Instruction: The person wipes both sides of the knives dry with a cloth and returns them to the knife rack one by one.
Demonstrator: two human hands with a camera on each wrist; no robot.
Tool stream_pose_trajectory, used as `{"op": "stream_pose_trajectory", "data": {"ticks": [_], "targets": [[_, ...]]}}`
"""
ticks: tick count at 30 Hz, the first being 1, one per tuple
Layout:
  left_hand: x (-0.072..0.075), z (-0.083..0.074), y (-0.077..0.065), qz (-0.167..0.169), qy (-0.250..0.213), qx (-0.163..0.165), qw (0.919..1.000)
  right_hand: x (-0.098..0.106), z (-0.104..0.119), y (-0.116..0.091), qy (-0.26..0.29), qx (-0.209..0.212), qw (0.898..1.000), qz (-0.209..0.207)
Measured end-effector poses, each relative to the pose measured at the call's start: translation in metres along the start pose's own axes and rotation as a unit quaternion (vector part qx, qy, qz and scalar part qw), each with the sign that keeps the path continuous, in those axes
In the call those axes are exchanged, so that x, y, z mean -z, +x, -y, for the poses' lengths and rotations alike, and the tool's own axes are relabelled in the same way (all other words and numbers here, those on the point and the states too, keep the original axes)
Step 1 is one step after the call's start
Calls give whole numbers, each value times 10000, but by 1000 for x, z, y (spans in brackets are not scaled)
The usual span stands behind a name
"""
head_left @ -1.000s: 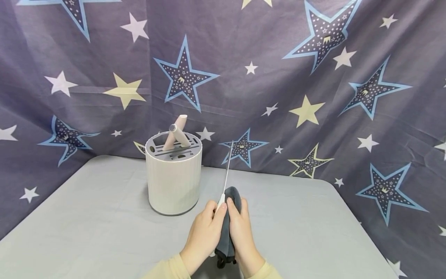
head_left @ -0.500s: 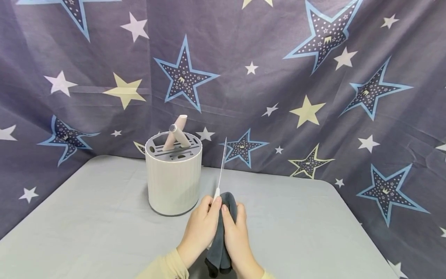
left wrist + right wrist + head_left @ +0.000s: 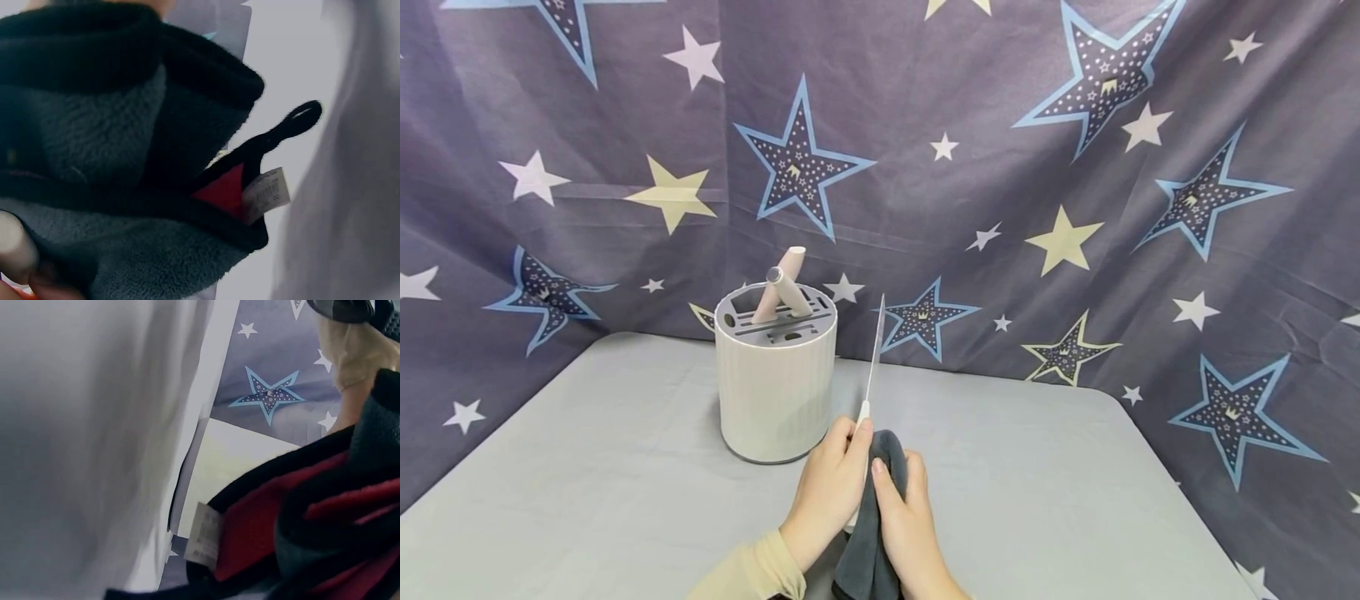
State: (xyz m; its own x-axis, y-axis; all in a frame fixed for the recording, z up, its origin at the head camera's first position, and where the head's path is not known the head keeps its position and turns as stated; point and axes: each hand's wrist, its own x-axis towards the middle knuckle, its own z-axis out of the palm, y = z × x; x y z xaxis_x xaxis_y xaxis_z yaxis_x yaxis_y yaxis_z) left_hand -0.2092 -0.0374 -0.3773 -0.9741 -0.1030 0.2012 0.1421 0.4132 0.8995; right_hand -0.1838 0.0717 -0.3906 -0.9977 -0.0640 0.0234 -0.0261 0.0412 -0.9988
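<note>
In the head view my left hand (image 3: 827,492) grips the white handle of a knife (image 3: 876,354), its thin blade pointing up and away, edge-on to me. Beside it, my right hand (image 3: 910,521) holds a folded dark grey cloth (image 3: 880,500) against the handle's side, thumb on top. The cloth's lower end hangs down towards me. Fleecy grey cloth (image 3: 119,131) with black edging, a hanging loop and a white label (image 3: 269,192) fills much of the left wrist view. A red inner side of the cloth (image 3: 253,531) shows in the right wrist view. Both palms are hidden.
A white ribbed knife block (image 3: 775,400) with a grey slotted top stands left of my hands. A pinkish handle (image 3: 788,265) and a beige handle (image 3: 790,293) stick out of it, crossing. Behind the grey-covered table (image 3: 1037,483) hangs a star-patterned curtain (image 3: 880,100).
Both hands have shifted left and slightly towards me with the knife and cloth. The right hand and cloth have slid down along the handle, and the blade tip has moved left.
</note>
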Motion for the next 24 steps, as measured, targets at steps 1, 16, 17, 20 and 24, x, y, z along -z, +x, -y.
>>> {"op": "stream_pose_trajectory", "data": {"ticks": [1, 16, 17, 20, 24], "targets": [[-1, 0, 0, -3, 18, 1, 10000, 0, 0, 0, -34, 1, 10000, -40], [-9, 0, -12, 116, 341, -773, 9964, 12, 5, 17, -153, -10, 9990, -411], [-10, 0, -13, 122, 379, -786, 9961, 13, 6, 18, -123, -49, 9991, -413], [-11, 0, -15, 193, 403, -684, 9967, 18, 7, 19, -50, -184, 9990, -403], [-9, 0, -14, 114, 310, -410, 9986, 25, 12, 20, 142, -360, 9988, -300]]}}
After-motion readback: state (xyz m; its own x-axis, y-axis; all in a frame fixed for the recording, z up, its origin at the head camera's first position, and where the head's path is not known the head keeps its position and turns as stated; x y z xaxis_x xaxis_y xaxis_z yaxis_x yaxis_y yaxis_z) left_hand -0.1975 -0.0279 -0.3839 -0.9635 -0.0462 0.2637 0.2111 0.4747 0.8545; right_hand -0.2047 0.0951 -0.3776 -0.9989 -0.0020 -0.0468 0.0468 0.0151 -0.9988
